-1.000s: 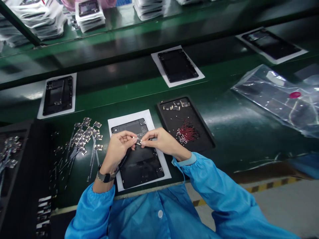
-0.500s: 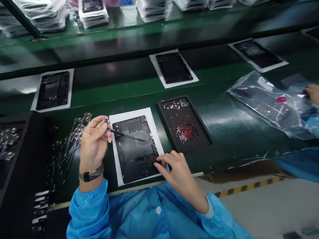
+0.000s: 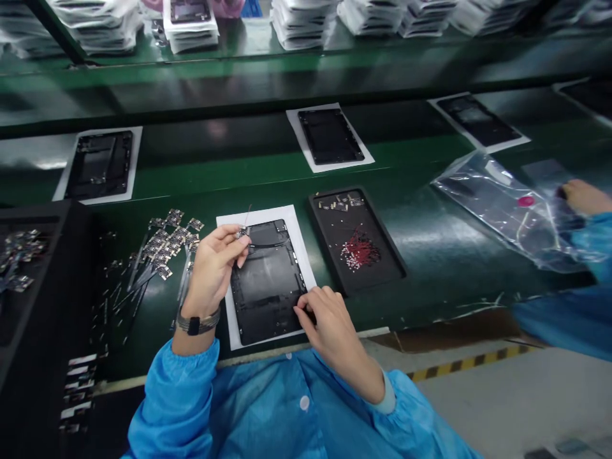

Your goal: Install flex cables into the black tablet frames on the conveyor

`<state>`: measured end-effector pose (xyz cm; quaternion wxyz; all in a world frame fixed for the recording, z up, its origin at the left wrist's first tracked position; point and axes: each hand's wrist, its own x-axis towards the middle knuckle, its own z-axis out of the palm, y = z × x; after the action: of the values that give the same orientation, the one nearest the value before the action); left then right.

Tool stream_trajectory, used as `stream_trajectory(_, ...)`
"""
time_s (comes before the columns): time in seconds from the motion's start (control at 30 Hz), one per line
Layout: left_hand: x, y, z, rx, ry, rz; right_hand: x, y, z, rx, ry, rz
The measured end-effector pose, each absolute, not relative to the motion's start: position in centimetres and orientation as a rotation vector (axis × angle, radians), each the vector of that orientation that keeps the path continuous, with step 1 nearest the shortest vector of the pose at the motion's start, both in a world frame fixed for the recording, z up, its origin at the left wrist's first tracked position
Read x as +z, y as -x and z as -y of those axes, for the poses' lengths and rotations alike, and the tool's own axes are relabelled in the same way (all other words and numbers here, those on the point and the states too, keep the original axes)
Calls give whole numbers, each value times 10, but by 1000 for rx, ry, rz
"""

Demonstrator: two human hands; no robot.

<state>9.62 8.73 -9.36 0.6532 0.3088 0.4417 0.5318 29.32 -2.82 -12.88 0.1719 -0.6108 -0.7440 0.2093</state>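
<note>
Between thumb and fingers, my left hand (image 3: pixel 215 264) pinches a small circuit board (image 3: pixel 243 233) with a dark ribbon cable and a thin reddish wire. The cable reaches over the upper part of a black tablet housing (image 3: pixel 268 287), open side up on a white sheet (image 3: pixel 234 335). My right hand (image 3: pixel 329 322) is closed at the housing's lower right edge, thumb and index finger pinching there. To the left of my left hand lie several small circuit boards (image 3: pixel 165 245) with long ribbon cables, loosely piled.
A black tray (image 3: pixel 329 255) holds red wires with white connectors and small parts. Other tablet housings (image 3: pixel 329 135) lie on sheets along the green bench. At right, a co-worker's hand (image 3: pixel 586 196) is at a clear plastic bag (image 3: pixel 502 204). A black bin (image 3: pixel 62 255) stands left.
My left hand has moved right with the circuit board, bringing it over the housing's top. My right hand stays at the housing's lower right edge. The view has shifted slightly.
</note>
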Motion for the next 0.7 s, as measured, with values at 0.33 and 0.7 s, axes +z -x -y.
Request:
stream_trajectory(0.33,-101,-115,-79,830,-899,-1017,-126,-292,18,927,1585,1788)
stream_trajectory(0.7,-108,-122,-72,409,-990,-939,-122,-300,13,1204,1560,1493)
